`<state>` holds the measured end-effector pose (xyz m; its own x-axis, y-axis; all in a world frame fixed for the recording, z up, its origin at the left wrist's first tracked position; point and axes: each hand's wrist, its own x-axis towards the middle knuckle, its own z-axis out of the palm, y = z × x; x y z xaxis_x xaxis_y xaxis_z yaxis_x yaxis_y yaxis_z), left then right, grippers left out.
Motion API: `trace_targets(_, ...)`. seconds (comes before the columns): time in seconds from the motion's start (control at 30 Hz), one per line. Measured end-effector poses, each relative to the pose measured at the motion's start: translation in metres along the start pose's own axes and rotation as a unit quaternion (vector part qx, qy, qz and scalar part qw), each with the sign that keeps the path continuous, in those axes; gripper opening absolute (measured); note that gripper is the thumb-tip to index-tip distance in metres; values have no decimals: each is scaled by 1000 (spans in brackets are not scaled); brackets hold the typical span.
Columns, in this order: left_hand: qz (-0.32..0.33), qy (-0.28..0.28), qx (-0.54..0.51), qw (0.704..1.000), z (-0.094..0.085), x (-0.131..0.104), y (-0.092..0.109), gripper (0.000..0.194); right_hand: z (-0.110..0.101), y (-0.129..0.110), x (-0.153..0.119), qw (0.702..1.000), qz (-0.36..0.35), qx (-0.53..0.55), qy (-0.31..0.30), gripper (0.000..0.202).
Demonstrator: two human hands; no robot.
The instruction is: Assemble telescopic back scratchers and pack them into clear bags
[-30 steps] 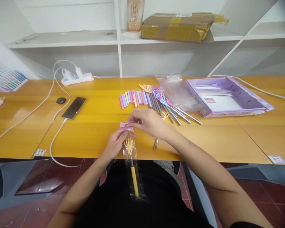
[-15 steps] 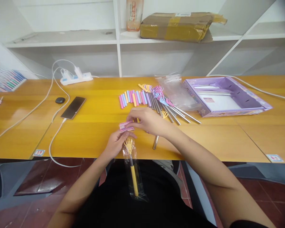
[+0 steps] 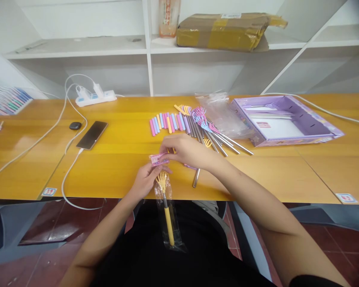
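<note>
Yellow from its hand-shaped head to its long grip, with a metal shaft between, the back scratcher already lay inside a clear plastic sleeve that hung past the near edge of the wooden table. Your left hand had its thumb and forefinger closed at the sleeve's top, seemingly pinching the film. Your right hand pinched a small pink printed card just beyond that top; whether the card was inside the film, you could not tell. So 1 scratcher was sleeved, its card apparently not seated. Toward the far edge, pastel handles and bare metal shafts lay unsleeved, left of a purple cardboard tray.
</note>
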<state>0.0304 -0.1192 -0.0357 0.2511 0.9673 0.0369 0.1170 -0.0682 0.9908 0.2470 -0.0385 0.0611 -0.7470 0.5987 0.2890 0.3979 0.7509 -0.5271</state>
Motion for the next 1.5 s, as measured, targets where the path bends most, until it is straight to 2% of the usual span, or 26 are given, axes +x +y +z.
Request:
trace_targets(0.17,7,0,-3,1000,0,0,3,49,2,-1,-2,1000,6,-20,18,16)
trace_targets(0.3,4,6,6,1000,1,0,4,49,4,-4,-4,1000,9,-10,2,16)
trace_targets(0.47,3,-2,-34,999,2,0,4,54,1,-8,-4,998,37,39,37,16)
trace_targets(0.63,13,-5,-47,999,2,1,0,55,-2,-10,-4,994,62,91,0,22)
trace_targets(0.73,28,-3,-52,998,2,0,-4,52,0,-10,-5,992,80,98,11,20)
trace_targets(0.83,51,24,-49,997,5,-1,-7,52,3,-7,-4,991,93,87,39,18)
trace_targets(0.93,88,63,-34,994,9,-3,-12,70,7,-3,-2,991,91,71,73,17)
trace_targets(1.0,124,78,-15,989,11,-2,-16,73,9,1,-2,990,85,65,92,17)
trace_targets(1.1,159,80,33,983,10,-1,-19,64,12,4,-1,990,86,55,101,17)
trace_targets(1.17,160,79,67,982,9,-1,-18,58,12,5,-2,990,87,46,100,17)
trace_targets(1.3,126,73,95,985,7,-2,-11,47,13,6,-3,992,76,37,97,16)
trace_targets(1.5,68,49,63,994,8,-2,-4,34,16,9,-4,990,50,25,130,16)
